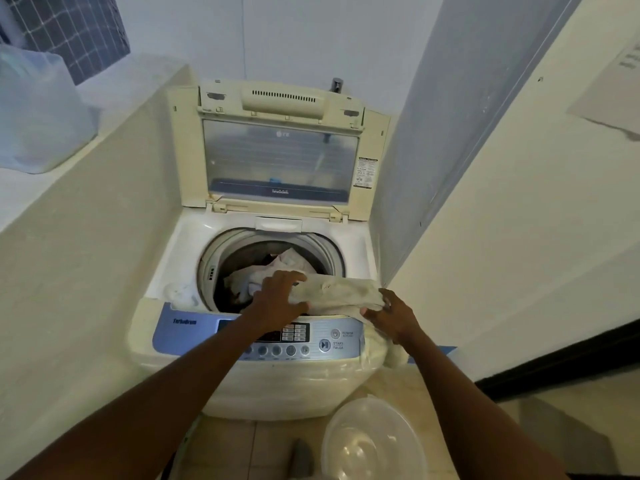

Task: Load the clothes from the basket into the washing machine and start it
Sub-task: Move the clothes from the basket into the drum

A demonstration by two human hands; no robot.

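A cream top-loading washing machine (180, 258) stands ahead with its lid (280, 157) raised. Its drum (273, 271) holds white and dark clothes. Both my hands hold one pale cream garment (341, 292) over the drum's front right rim. My left hand (280, 299) grips its left end above the drum. At the machine's right corner my right hand (394, 315) grips the other end, and part of the cloth hangs down the machine's side. The blue control panel (322, 339) with start and power buttons lies just under my hands. A clear plastic basin (370, 441) sits on the floor at the lower right.
A low cream wall (86, 237) hugs the machine's left side, with a translucent plastic container (38, 112) on its ledge. A grey wall and a cream wall (519, 220) close in on the right. Beige floor tiles (235, 448) lie in front.
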